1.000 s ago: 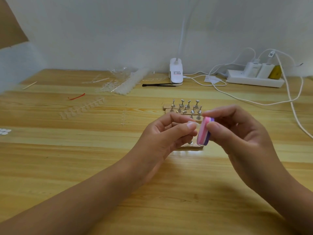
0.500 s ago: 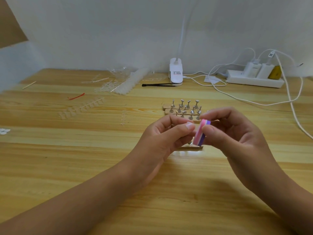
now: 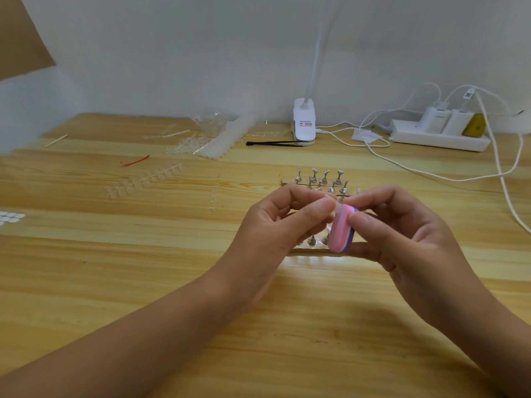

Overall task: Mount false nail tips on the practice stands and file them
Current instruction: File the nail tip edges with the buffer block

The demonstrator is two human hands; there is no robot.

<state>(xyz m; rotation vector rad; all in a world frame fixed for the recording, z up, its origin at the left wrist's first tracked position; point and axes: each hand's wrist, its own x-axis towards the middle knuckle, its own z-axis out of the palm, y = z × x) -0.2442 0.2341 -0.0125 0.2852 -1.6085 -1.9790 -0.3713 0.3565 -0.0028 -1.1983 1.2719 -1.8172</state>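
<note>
left of centre in the frame, the left grip (image 3: 275, 225) is closed in a pinch, thumb and forefinger meeting around something too small to see, most likely a nail tip. filing looks to be the step in hand. to do it well, that pinch should be firm and unmoving, with only the tip's edge proud of the fingertips. just to the right, touching those fingertips, the file block (image 3: 340, 231) stands nearly upright. it should pass in short, light strokes, flat to the edge, or the thin plastic may bend or spring out. the right grip (image 3: 402, 239) clasps the block, thumb on its near face, fingers curled behind. the block is a small rounded oblong, pink in front with a purple layer behind. the practice stands (image 3: 321, 179), behind the hands on the surface (image 3: 287, 326), are small metal pegs in rows on wooden bars. whether any carries a tip i cannot tell.
</note>
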